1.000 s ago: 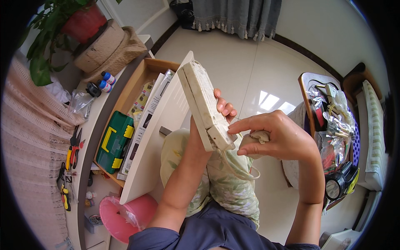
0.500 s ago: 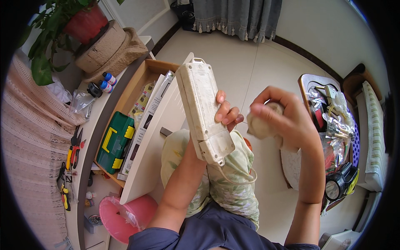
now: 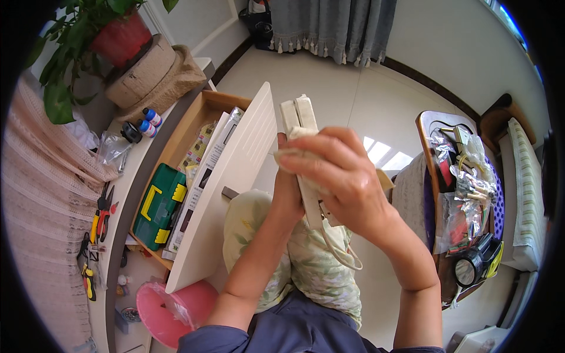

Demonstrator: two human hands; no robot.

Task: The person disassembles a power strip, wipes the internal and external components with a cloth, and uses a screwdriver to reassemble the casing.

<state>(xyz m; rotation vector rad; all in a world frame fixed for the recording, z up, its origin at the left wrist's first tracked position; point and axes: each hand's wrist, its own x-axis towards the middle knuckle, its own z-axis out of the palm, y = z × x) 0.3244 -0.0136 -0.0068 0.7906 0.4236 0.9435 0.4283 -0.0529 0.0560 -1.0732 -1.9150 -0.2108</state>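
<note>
Right of the white-fronted wooden drawer (image 3: 234,162), the left hand (image 3: 288,189) grips the long off-white plastic corded strip (image 3: 310,203), judged light, stiff, best held by its edges; the right hand (image 3: 352,176) presses a crumpled cream cloth (image 3: 301,133) on it.

The long off-white casing (image 3: 311,207), with a lengthwise seam visible at its far end and a pale cord (image 3: 343,262) looping from its near end, is held edge-up in the left hand (image 3: 288,191), partly covered by a bunched cream cloth (image 3: 302,133) under the right hand (image 3: 344,167).
</note>
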